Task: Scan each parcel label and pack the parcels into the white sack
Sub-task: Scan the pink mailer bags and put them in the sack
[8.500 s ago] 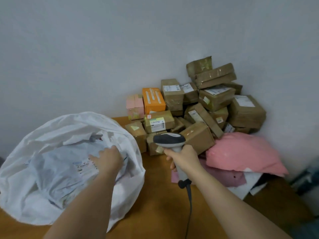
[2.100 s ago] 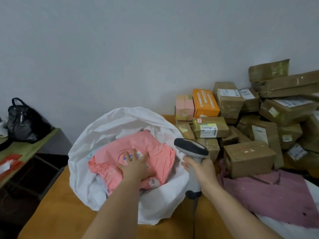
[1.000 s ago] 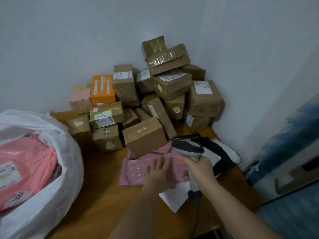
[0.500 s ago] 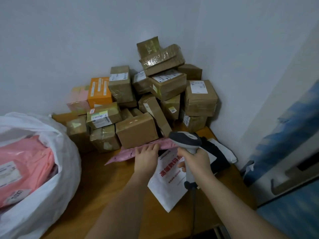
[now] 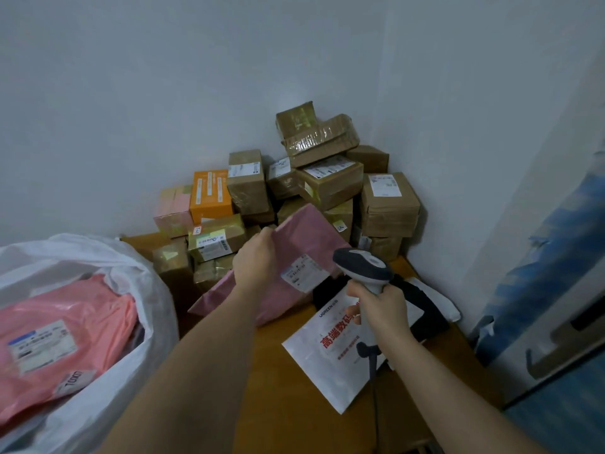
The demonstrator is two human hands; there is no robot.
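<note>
Now our left hand [image 5: 258,257] grips the upper edge of the mauve mailer [image 5: 307,253], tilting it up so its white label [image 5: 304,271] faces us. Just right of that mailer, our right hand [image 5: 381,306] is wrapped around the scanner [image 5: 361,267] handle, head near the label. Behind the mailer, cardboard boxes [image 5: 327,185] pile in the corner. Far left of it on the bench [image 5: 281,381], the white sack [image 5: 124,290] holds a pink parcel [image 5: 75,319].
</note>
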